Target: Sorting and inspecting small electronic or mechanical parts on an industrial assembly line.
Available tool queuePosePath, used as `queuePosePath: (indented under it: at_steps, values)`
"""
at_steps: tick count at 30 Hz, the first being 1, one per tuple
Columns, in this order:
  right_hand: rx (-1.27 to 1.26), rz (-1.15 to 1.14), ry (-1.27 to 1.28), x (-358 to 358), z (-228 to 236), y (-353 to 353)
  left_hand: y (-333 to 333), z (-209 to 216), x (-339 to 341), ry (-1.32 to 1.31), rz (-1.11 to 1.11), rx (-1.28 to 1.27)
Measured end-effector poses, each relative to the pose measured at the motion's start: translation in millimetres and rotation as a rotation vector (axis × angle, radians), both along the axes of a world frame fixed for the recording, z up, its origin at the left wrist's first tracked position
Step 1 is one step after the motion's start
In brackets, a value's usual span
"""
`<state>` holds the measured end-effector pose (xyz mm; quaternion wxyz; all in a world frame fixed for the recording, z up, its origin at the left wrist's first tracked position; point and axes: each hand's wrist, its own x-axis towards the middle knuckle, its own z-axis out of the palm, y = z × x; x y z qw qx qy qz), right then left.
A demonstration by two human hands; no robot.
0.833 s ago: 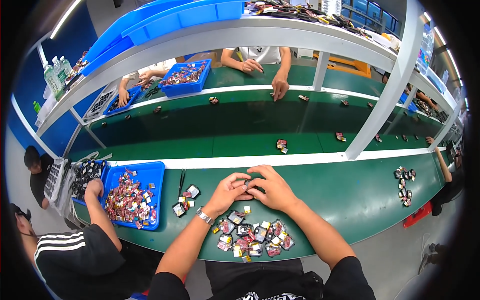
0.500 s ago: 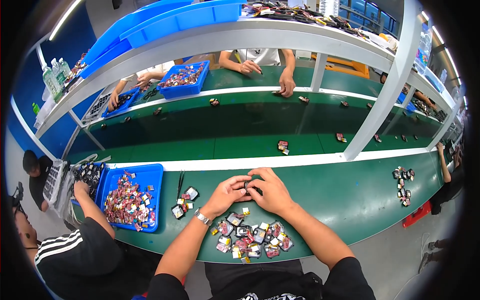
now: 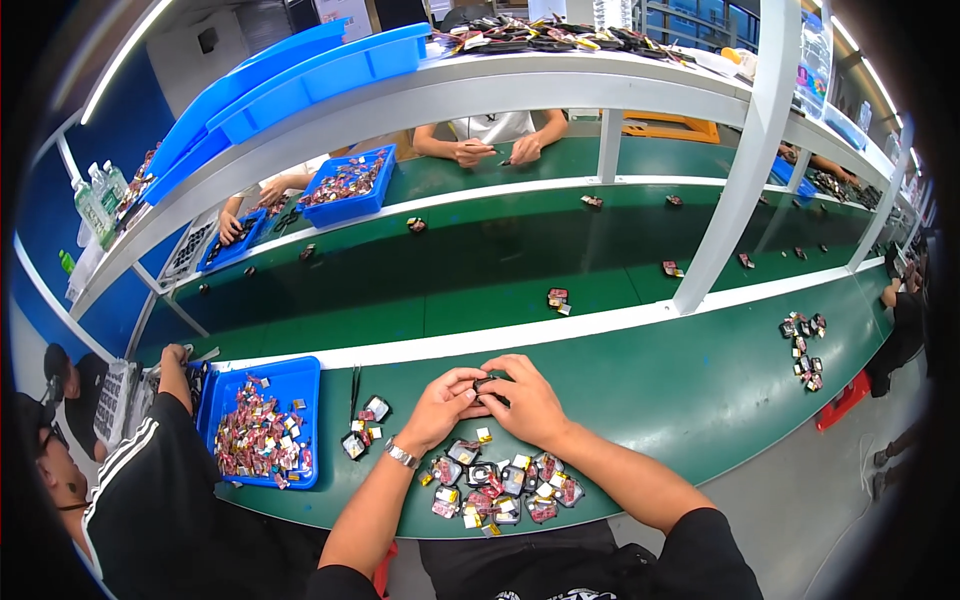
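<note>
Co-worker's hand (image 3: 525,151) at upper centre has drawn back from the white rail (image 3: 660,180) since the earlier frame. Left hand (image 3: 440,408) and right hand (image 3: 530,405), fingers curled nearly closed, together grip a small black part (image 3: 484,384), mostly hidden, just below frame centre. Pile of small cases (image 3: 512,481) lies at lower centre.

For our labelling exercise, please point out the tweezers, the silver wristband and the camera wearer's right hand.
Tweezers (image 3: 354,394), head view: midway along the dark legs.
Silver wristband (image 3: 403,454), head view: middle of its band.
Right hand (image 3: 526,401), head view: back of the hand.
</note>
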<state>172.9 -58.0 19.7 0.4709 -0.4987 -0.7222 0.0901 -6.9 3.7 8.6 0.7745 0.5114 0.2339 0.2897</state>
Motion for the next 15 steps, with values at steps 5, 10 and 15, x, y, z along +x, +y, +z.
queuePosePath:
  at_steps: [5,10,15]
  values:
    - [0.018,-0.006,0.027,-2.6,-1.4,-0.6,1.3,0.1,0.2,0.005,0.019,-0.020]
    - [0.011,-0.003,0.061,-2.4,-3.7,-1.0,0.2,-0.4,-0.3,-0.015,0.030,-0.004]
    - [0.002,-0.031,0.082,-3.5,-4.8,-2.7,-2.3,3.3,1.3,-0.038,0.037,-0.034]
